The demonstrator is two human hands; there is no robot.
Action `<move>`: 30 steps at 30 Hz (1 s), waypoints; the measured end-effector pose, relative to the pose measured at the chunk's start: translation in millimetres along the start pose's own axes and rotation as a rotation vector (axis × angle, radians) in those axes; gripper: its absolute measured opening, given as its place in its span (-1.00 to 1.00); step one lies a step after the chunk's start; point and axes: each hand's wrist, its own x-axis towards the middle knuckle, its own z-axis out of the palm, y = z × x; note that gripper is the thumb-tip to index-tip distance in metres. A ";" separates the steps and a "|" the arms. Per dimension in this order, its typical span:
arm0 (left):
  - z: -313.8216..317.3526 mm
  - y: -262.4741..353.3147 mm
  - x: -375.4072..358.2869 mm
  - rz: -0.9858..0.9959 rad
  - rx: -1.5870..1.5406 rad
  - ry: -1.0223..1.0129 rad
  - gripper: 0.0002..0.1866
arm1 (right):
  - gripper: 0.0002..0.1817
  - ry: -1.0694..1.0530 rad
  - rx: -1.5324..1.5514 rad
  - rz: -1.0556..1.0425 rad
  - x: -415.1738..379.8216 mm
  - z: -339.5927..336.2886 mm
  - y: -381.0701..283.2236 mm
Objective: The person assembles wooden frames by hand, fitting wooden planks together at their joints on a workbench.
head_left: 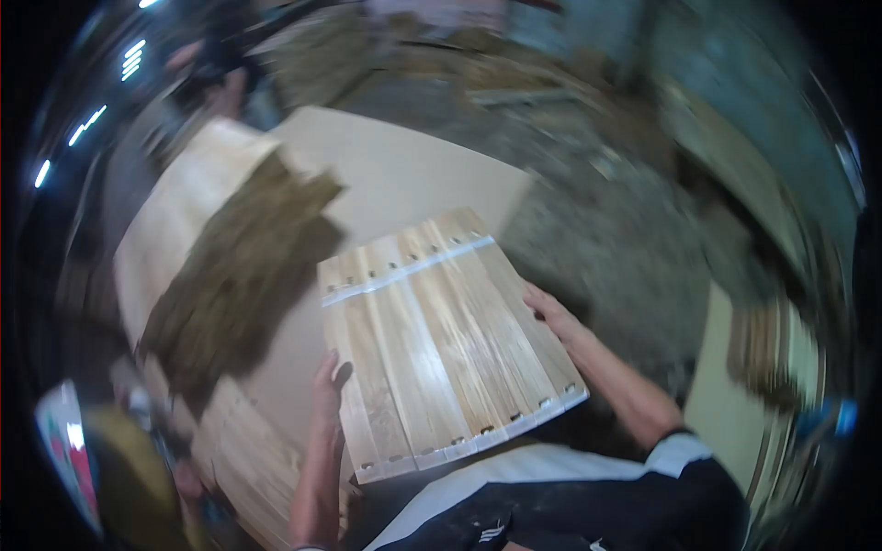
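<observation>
A panel of pale wooden slats [441, 340] is held in front of my body, with a whitish strip across its far end and small dark marks near both ends. My left hand [329, 381] grips its left edge. On its right edge my right hand [549, 310] is closed, with fingers partly hidden at the panel. Below the panel is a large light-brown board [395, 165]. A stack of wood with a pale top [197, 188] and rough brown side stands on the left.
Another person's hand [188, 479] shows at the lower left, and a blurred person [216, 83] is at the upper left. More slats [248, 441] lie at the lower left. Stacked boards [772, 349] stand on the right, beside the grey floor [616, 239].
</observation>
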 end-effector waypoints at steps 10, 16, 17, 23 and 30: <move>-18.7 -10.8 106.4 0.302 0.374 -0.350 -0.38 | -0.17 0.230 0.076 -0.021 -17.7 -33.5 45.0; 34.0 26.0 65.5 0.122 0.237 -0.449 -0.34 | -0.12 0.226 -0.042 -0.114 -8.0 -52.1 73.4; 48.8 28.8 84.7 0.038 0.255 -0.377 -0.35 | -0.11 0.307 -0.019 -0.113 -22.9 -51.0 72.3; 182.0 86.4 111.3 -0.454 0.393 -0.416 -0.28 | -0.10 0.726 0.068 0.075 -95.9 28.6 -27.2; 295.2 65.6 188.0 -0.508 0.705 -0.743 -0.03 | -0.11 1.147 0.224 -0.002 -120.7 25.4 -17.5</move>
